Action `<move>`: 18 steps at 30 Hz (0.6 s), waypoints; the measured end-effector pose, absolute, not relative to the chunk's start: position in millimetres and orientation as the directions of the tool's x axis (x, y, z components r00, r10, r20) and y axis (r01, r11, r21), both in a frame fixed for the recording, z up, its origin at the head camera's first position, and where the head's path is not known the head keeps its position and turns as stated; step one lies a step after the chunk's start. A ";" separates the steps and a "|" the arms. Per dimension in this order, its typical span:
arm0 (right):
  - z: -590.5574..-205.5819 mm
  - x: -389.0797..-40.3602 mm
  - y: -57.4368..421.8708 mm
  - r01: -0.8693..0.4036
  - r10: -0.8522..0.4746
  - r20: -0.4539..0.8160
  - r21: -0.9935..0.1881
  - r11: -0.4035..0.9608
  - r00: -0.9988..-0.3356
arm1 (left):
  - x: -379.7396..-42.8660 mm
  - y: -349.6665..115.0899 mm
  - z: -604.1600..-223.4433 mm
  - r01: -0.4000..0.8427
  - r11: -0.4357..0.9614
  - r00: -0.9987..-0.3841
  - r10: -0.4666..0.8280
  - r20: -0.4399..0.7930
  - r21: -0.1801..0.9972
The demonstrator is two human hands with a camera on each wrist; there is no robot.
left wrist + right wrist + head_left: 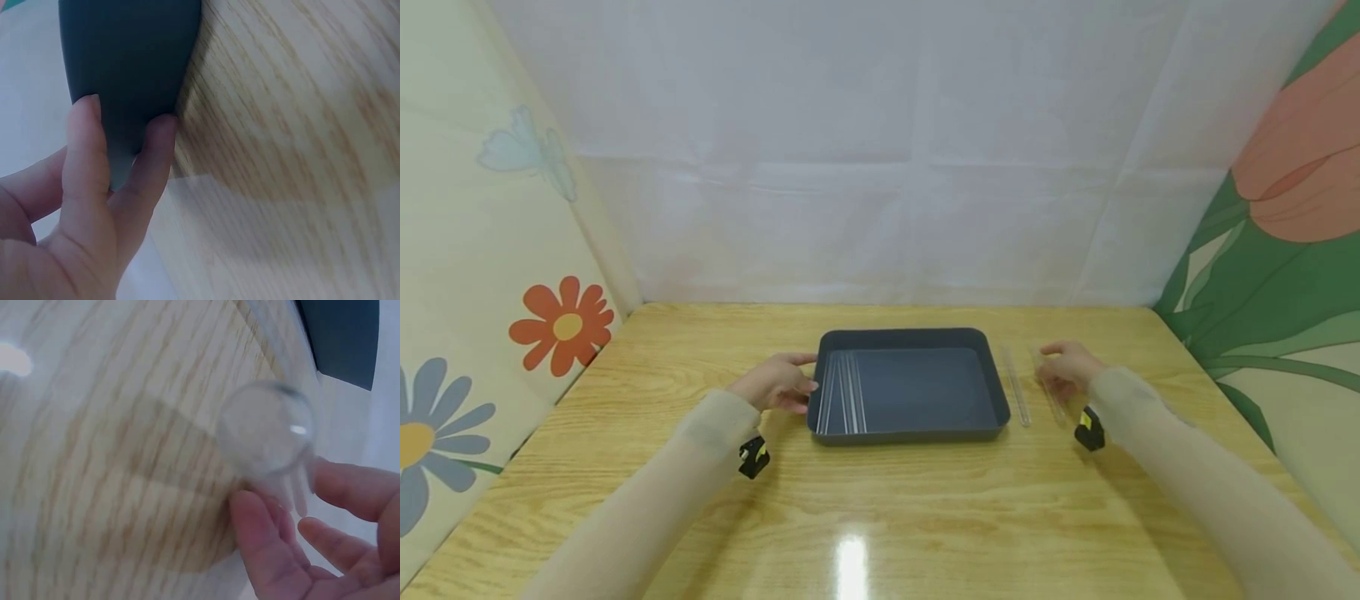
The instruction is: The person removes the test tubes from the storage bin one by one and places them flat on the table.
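A dark grey rectangular tray (925,392) lies on the table, with several slim clear tubes (850,392) side by side at its left end. My left hand (780,383) is at the tray's left side. Its fingertips touch the outer wall (128,69) near the rim and lower edge in the left wrist view. To the right of the tray, my right hand (1067,367) pinches a clear test tube (265,428), whose rounded end faces the right wrist camera. Another clear test tube (1018,392) lies between the tray and this hand.
The wood-grain table (925,508) reaches back to a white cloth backdrop (880,167). Flower-printed panels stand at the left (475,250) and right (1292,275). A small black device (754,457) sits at the left wrist, and another (1089,429) at the right.
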State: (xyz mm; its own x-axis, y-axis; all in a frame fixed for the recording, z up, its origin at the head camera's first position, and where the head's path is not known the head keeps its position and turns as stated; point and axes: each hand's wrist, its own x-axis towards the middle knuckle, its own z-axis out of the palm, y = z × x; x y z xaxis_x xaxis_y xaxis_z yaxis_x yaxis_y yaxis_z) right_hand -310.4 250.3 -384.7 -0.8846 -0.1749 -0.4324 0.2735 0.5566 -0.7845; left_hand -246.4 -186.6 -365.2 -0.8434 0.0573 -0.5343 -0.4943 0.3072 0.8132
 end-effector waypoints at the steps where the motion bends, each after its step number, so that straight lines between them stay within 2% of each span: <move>1: -384.0 -309.9 250.6 0.268 -0.176 -0.430 -0.781 0.564 -0.885 | -246.2 -186.2 -365.2 -0.493 0.309 -0.844 0.057 -0.534 0.813; 8: -380.9 -308.6 248.9 0.236 -0.164 -0.426 -0.737 0.633 -0.890 | -245.6 -185.5 -364.4 -0.491 0.313 -0.844 0.059 -0.532 0.813; 18: -388.5 -311.1 247.9 0.234 -0.151 -0.418 -0.733 0.639 -0.896 | -245.9 -185.6 -365.1 -0.492 0.310 -0.844 0.059 -0.533 0.814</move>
